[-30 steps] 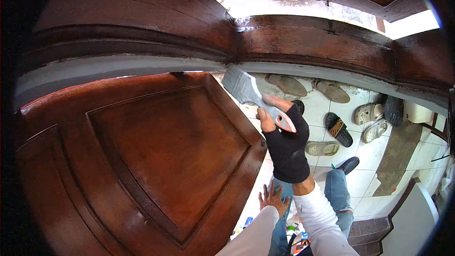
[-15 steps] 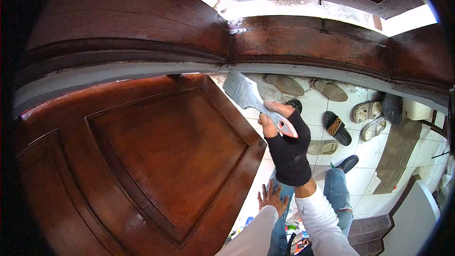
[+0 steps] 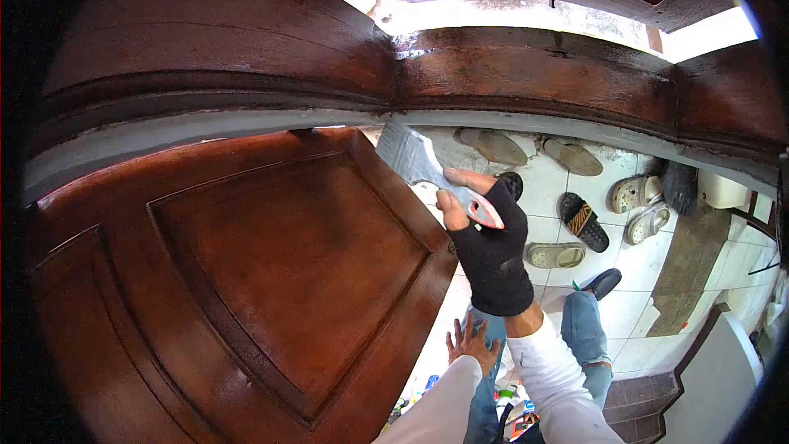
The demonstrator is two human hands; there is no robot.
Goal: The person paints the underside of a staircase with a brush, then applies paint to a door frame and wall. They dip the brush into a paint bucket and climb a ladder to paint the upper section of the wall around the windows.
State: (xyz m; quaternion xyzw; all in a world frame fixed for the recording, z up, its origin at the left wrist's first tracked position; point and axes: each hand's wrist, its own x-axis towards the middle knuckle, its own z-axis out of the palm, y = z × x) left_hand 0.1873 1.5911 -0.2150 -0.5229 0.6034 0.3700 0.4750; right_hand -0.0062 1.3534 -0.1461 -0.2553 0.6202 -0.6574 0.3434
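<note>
My right hand (image 3: 489,242), in a black fingerless glove, grips the handle of a paintbrush (image 3: 423,166) between thumb and fingers. The brush points up and left, its bristles close under the grey edge (image 3: 526,121) of the wooden frame (image 3: 526,70). My bare left hand (image 3: 473,340) rests on my jeans-clad thigh with its fingers spread, and holds nothing. Left of both hands stands a glossy dark brown panelled door (image 3: 304,255); its right edge is near my gloved wrist.
Sandals and clogs (image 3: 584,222) lie on the white tiled floor (image 3: 637,267). A dark brush head (image 3: 680,187) is at the right. A brown step (image 3: 649,399) and a pale panel (image 3: 711,386) are lower right. Colourful items (image 3: 514,411) lie by my legs.
My right hand and the brush have moved a little to the left; the bristles are nearer the grey edge. My left hand has stayed in place.
</note>
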